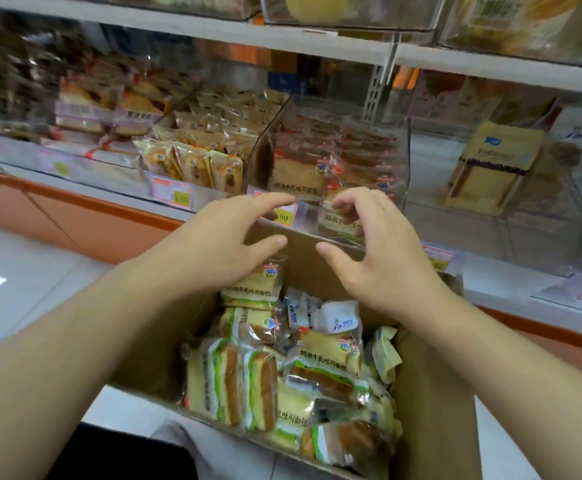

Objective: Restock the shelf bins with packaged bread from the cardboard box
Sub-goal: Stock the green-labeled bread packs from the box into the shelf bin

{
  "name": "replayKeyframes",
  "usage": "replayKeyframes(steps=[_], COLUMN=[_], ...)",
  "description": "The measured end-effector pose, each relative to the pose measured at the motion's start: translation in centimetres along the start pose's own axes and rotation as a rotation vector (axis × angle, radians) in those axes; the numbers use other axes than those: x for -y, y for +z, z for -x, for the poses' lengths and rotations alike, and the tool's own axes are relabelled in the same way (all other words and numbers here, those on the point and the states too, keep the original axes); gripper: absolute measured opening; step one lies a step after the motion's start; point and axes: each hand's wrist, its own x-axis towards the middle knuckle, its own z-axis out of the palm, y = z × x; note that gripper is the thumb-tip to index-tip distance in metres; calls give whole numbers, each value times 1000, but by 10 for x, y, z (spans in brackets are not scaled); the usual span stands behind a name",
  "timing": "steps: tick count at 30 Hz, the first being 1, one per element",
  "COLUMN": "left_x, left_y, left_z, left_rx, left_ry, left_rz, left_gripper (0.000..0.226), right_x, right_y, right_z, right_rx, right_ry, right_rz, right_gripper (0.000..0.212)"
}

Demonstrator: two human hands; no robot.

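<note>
Filling the lower middle of the frame, the cardboard box (431,393) stands open and heaped with packaged bread (324,362); roughly a dozen packs show, though overlap makes an exact count impossible; several small white packets (338,318) lie toward its far end. Just above it, at frame centre, the clear shelf bin (334,157) holds at least two visible packs of the same bread, one against its front wall, with more stacked behind that cannot be counted. Two hands hover above the box's far edge, apart from each other; the left hand (213,237) has its fingers extended and spread, holding nothing; the right hand (372,251) has its fingers loosely curled near the bin's front lip, and whether they touch a pack cannot be told. A neighbouring bin (192,164) to the left is full of small upright packs; to the right a bin holds a tan bag (490,168). Yellow and pink price tags (175,195) line the shelf edge (102,188); pale floor tiles (23,271) lie at left.
</note>
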Motion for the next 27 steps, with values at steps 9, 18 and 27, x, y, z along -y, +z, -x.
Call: replayKeyframes(steps=[9, 18, 27], left_x=[43, 61, 55], left_y=[-3, -2, -7], left_z=[38, 23, 17], left_rx=[139, 209, 224], left_ry=[-118, -112, -88], left_rz=[-89, -75, -74], left_gripper=[54, 43, 29], right_x=[23, 21, 12], right_y=[89, 141, 96], right_z=[26, 49, 6], right_rx=[552, 862, 738], right_ry=[47, 250, 372], right_rz=[6, 116, -89], right_gripper=[62, 53, 26])
